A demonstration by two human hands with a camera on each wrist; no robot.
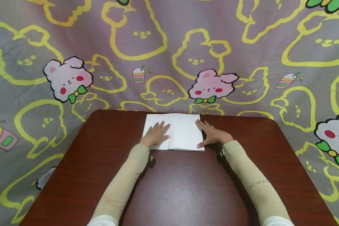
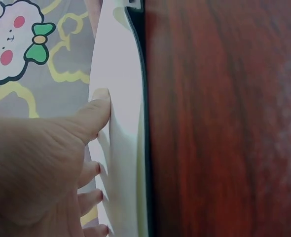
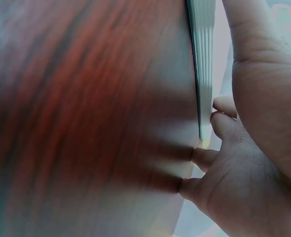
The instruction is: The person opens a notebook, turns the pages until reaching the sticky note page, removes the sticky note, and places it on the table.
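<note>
An open notebook [image 1: 187,133] with white pages lies flat near the table's far edge; faint ruled lines show on its right page. Spread over the left page, my left hand [image 1: 155,135] rests with straight fingers, its thumb pointing toward the spine. In the left wrist view the fingertips press the page [image 2: 121,74] above a dark cover edge. My right hand [image 1: 213,133] straddles the notebook's right edge, thumb at the near corner and index finger higher up. The right wrist view shows the stacked page edges [image 3: 204,49] beside the thumb, with two fingers touching the tabletop.
The dark reddish-brown table [image 1: 180,185] has rounded far corners. A grey curtain [image 1: 164,37] printed with yellow outlines and rabbit faces hangs behind and along both sides. Small dark devices sit under both wrists, over light sleeves [image 1: 121,185].
</note>
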